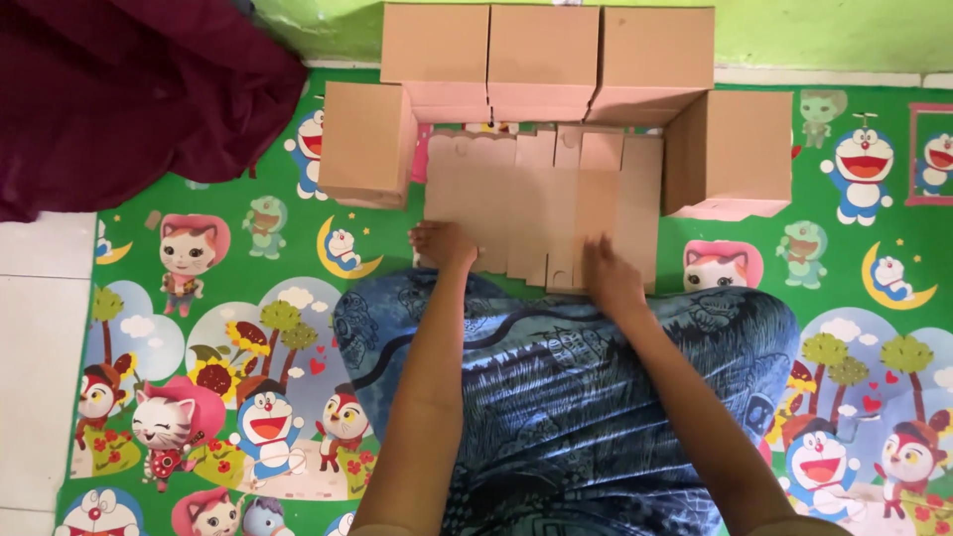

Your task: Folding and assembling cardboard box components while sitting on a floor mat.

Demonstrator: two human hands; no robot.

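Note:
A flat stack of unfolded brown cardboard box blanks (541, 199) lies on the cartoon-printed floor mat (248, 328) in front of my knees. My left hand (444, 244) rests on the stack's near left corner, fingers curled over its edge. At the near edge, right of centre, my right hand (610, 276) presses down on the blanks. Folded cardboard boxes ring the stack: one at the left (367, 142), one at the right (730, 151), and three along the back (546, 60). Whether either hand grips a blank or only presses on it is unclear.
A dark maroon cloth (129, 89) is heaped at the upper left. White floor tiles (35, 347) border the mat on the left. A green wall (834, 30) runs behind the boxes. My lap is covered by blue patterned fabric (566, 387).

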